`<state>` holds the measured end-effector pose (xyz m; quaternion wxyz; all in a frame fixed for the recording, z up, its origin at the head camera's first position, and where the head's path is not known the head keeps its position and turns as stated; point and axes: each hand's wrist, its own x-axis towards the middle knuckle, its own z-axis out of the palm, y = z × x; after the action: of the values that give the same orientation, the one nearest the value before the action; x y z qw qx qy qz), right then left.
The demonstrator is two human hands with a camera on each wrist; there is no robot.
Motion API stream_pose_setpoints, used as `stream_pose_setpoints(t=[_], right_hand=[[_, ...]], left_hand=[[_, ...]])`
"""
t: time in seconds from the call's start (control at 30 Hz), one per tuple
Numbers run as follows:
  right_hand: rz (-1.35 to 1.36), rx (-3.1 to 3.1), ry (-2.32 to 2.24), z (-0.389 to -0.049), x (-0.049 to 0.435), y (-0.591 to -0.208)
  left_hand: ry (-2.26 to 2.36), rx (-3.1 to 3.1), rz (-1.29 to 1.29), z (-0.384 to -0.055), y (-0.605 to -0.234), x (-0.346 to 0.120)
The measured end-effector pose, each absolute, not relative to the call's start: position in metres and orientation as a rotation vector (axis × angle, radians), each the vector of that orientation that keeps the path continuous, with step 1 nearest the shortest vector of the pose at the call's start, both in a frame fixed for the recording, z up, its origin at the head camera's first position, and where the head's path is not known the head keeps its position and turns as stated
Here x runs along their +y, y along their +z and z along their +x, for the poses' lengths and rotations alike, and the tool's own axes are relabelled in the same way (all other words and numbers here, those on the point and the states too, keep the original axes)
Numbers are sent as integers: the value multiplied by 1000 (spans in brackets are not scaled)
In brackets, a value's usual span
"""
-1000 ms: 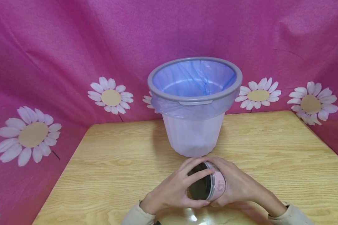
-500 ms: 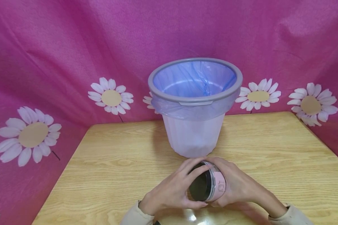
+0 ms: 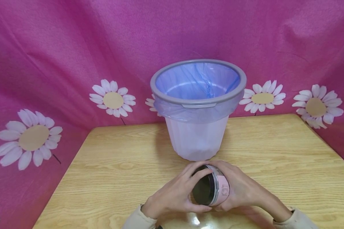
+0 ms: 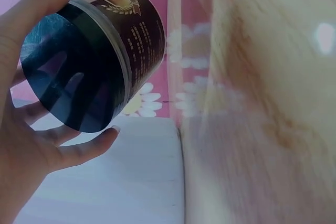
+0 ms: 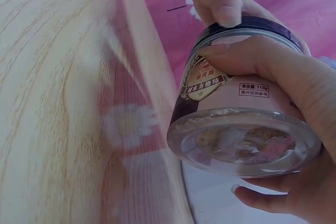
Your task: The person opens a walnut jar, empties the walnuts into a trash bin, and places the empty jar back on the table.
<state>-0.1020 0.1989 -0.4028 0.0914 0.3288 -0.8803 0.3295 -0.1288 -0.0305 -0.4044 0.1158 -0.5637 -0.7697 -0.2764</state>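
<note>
A round plastic jar (image 3: pixel 223 190) with a pink and dark label is held tilted just above the front of the table, its black lid (image 3: pixel 203 190) facing left. My left hand (image 3: pixel 173 194) grips that lid, with thumb and fingers spread around its edge. The right hand (image 3: pixel 242 187) wraps round the jar's body from the other side. In the left wrist view, gold print shows on the label's dark part (image 4: pixel 142 35). Through the clear base (image 5: pixel 244 142), the right wrist view shows brownish and pinkish contents that I cannot identify.
A white bin (image 3: pixel 197 136) with a grey rim (image 3: pixel 199 102) and a bluish liner bag (image 3: pixel 183 84) stands upright on the wooden table (image 3: pixel 111 165), just beyond my hands. A pink cloth (image 3: pixel 126 41) with daisies hangs behind and beside the table.
The left hand's fingers have shifted slightly back along the lid's edge. Both hands keep hold of the jar in nearly the same place, and the bin has not moved.
</note>
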Motion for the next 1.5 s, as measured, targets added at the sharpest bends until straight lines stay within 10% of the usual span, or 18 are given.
stream_pose_setpoints(t=[1.5], right_hand=[[954,-2564,936,-100,198,-406]], left_hand=[[-562,-1960,-1646,-130,-401,-27]])
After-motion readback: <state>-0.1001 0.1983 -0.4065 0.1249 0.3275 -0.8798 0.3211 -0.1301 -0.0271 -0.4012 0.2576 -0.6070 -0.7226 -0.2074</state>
